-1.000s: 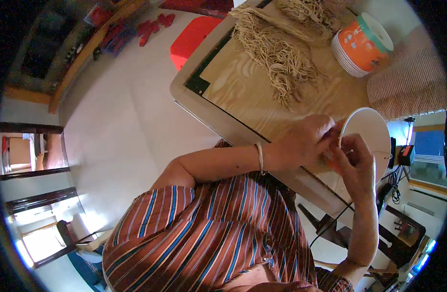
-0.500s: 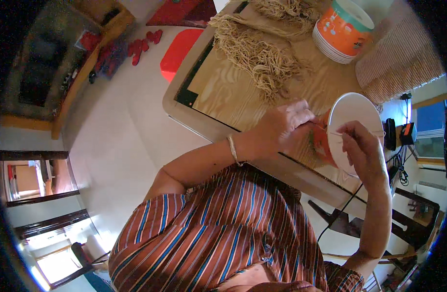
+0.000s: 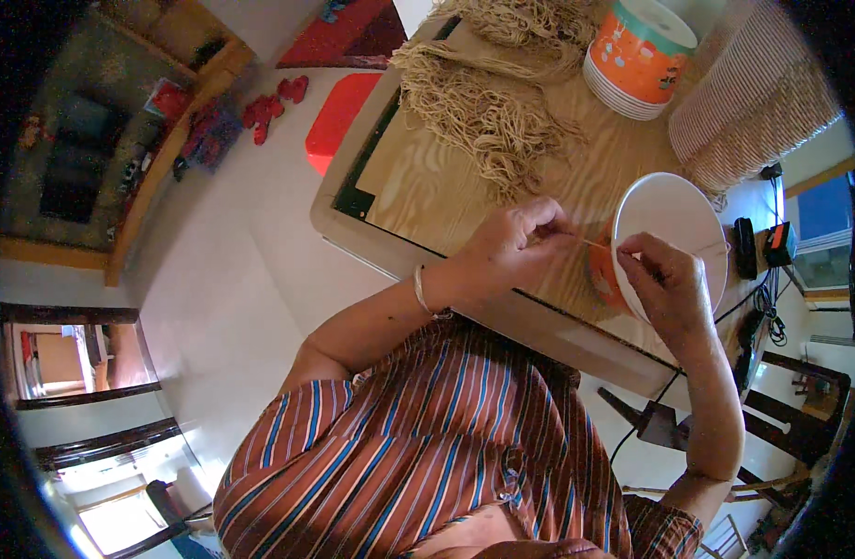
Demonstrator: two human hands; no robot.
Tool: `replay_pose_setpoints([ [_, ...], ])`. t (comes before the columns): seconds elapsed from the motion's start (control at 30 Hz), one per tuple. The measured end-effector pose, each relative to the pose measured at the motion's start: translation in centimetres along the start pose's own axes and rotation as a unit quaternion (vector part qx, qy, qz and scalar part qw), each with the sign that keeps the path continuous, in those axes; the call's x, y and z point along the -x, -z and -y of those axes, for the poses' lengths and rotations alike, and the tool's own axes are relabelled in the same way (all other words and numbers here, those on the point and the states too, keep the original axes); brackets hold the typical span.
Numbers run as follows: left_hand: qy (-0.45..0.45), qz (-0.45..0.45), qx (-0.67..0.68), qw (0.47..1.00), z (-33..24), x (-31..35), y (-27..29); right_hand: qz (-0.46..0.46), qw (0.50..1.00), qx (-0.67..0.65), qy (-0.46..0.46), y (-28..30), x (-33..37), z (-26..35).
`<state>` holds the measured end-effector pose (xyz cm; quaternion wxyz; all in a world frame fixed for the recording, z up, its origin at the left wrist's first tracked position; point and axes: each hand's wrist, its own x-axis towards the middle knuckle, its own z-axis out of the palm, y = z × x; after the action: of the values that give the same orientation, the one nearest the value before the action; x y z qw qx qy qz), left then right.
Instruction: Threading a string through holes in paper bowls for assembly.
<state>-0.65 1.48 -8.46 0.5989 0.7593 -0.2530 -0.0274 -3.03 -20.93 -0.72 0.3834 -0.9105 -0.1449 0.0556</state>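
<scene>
A short length of thin tan string (image 3: 590, 242) stretches between my two hands. My left hand (image 3: 516, 244) is closed, pinching one end above the wooden table top. At the other end, the fingertips of my right hand (image 3: 668, 279) pinch the string in front of a paper tub (image 3: 658, 207). This tub has a white inside and an orange outside, and its open mouth tilts toward me. My right hand covers part of the rim. Beyond my left hand lies a tangled heap of tan string (image 3: 488, 126).
A stack of orange and green paper tubs (image 3: 638, 61) stands at the far side of the table (image 3: 427, 200). Beside it rises a tall ribbed stack (image 3: 749, 93) of striped material. Black cables (image 3: 772, 307) run at the right. A red stool (image 3: 339, 121) stands left of the table.
My right hand has moved left from the tub's mouth to its rim, nearer my left hand. The left hand has shifted slightly left, and the string between them now shows.
</scene>
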Motion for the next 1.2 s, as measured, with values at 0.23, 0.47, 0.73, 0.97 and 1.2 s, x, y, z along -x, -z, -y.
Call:
replay_pose_setpoints([
  [0.23, 0.039, 0.006, 0.031, 0.999, -1.3, 0.5, 0.9, -0.007, 1.0, 0.007, -0.012, -0.2, -0.1, 0.0],
  [0.47, -0.188, -0.03, -0.086, 0.978, -3.0, -0.9, 0.8, -0.074, 0.994, 0.021, 0.082, -0.9, 0.1, 0.2],
  [0.73, -0.268, 0.001, -0.106, 0.958, -2.6, -3.6, -0.2, -0.04, 0.995, 0.046, 0.077, -1.1, 0.4, 1.3],
  [0.97, -0.284, 0.076, -0.122, 0.948, -2.2, -6.1, 1.1, -0.088, 0.972, 0.157, 0.154, -1.4, 0.6, 1.3],
  [1.2, -0.275, 0.218, -0.107, 0.93, -2.7, -9.4, 2.1, -0.096, 0.897, 0.361, 0.236, -1.6, 0.9, 1.3],
])
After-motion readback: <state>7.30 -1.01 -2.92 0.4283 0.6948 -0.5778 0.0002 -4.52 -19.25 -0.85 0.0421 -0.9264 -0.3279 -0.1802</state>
